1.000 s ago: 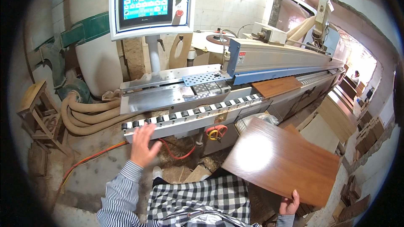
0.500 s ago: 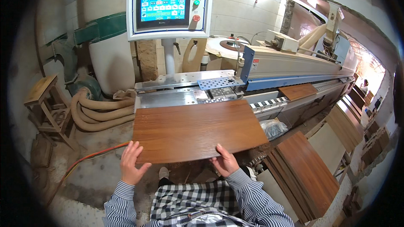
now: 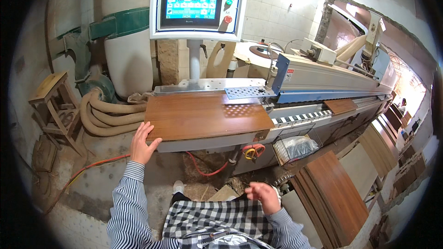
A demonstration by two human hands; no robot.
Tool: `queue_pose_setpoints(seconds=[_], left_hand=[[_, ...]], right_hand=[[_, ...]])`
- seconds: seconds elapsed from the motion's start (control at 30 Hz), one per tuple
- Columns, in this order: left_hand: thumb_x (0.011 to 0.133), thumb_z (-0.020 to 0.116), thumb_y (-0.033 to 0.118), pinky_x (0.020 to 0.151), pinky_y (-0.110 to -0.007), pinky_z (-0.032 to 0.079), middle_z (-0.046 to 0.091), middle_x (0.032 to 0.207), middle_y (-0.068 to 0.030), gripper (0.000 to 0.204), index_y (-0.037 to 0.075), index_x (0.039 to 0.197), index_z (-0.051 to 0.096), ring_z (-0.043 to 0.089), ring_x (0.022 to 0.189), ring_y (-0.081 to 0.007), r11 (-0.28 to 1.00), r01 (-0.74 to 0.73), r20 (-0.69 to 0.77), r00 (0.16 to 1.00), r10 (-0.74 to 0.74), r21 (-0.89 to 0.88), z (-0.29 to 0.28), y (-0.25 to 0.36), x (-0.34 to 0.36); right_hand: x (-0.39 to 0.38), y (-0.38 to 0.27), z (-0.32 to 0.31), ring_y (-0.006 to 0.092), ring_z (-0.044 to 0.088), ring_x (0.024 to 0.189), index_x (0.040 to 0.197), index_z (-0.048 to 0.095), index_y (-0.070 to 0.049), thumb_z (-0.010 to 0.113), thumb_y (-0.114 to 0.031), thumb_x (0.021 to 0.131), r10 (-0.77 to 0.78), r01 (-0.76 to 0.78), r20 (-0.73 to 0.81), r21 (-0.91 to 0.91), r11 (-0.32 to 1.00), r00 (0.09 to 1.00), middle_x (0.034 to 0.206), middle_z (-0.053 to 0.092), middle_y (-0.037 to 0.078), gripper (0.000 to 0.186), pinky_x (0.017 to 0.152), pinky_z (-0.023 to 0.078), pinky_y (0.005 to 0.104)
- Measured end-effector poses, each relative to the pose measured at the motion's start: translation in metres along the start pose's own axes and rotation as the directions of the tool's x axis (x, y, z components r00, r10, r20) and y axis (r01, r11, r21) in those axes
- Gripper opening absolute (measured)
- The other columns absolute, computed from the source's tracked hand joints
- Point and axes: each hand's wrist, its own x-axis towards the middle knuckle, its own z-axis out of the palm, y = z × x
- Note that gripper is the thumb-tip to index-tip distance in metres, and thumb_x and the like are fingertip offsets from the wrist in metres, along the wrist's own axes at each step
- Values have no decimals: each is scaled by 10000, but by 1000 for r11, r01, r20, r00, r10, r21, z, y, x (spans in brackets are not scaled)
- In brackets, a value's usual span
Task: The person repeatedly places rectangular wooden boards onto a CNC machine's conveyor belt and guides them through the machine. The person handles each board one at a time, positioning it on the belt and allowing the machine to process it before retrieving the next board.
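Observation:
A brown wood-grain board [image 3: 198,120] lies flat on the metal infeed table of a long woodworking machine [image 3: 332,80]. Its far right part reaches under the perforated blue plate [image 3: 249,92]. My left hand [image 3: 144,144] rests at the board's near left corner, fingers spread along the left edge and thumb against the near edge. Away from the board, my right hand [image 3: 265,197] hovers over my checked apron [image 3: 212,219], empty, its fingers loosely bent and a little apart. A second, smaller brown board [image 3: 340,106] sits farther along the machine's track.
A control panel with a lit screen [image 3: 191,7] stands behind the table. To my right is a stack of brown boards [image 3: 334,189], below a wire basket [image 3: 299,149] with plastic in it. A wooden stool [image 3: 55,106] and ribbed hoses [image 3: 110,120] stand left; a red hose crosses the floor.
The board has moved away from me onto the machine's table. My right hand has let go of its near edge and drawn back; my left hand stays at the corner. The smaller board has shifted right.

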Motion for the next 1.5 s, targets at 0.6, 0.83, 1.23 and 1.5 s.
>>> queue_pose_setpoints(seconds=[0.6,0.83,1.23,1.5], left_hand=[[843,689,110,1082,-382,374,522,1388,-135,421,34,1243,581,475,1291,-289,971,136,-21,990,-143,-197,-10,-10,-13],[845,682,95,1073,-378,384,545,1358,-149,410,30,1238,583,496,1272,-288,976,116,-20,992,-122,-185,-10,-11,-11],[837,695,126,1082,-392,367,557,1334,-172,439,16,1248,584,480,1285,-303,979,120,1,993,-121,-168,-15,-7,-8],[803,738,218,1105,-442,316,449,1430,-213,521,122,1291,582,402,1337,-350,978,183,-11,983,-185,-102,0,6,-4]], right_hand=[[-47,82,-12,258,666,724,954,712,-59,652,-237,872,-488,373,212,-891,260,847,820,709,107,205,663,506,382],[-47,83,-14,254,664,716,951,713,-58,657,-230,866,-492,380,223,-892,245,841,819,709,100,201,660,504,375],[-48,82,-13,258,666,741,973,708,-60,643,-233,876,-484,378,213,-884,275,849,827,709,101,209,676,504,384],[-49,76,-10,256,669,748,976,709,-61,636,-228,880,-468,369,214,-889,271,858,829,710,106,207,681,507,381]])
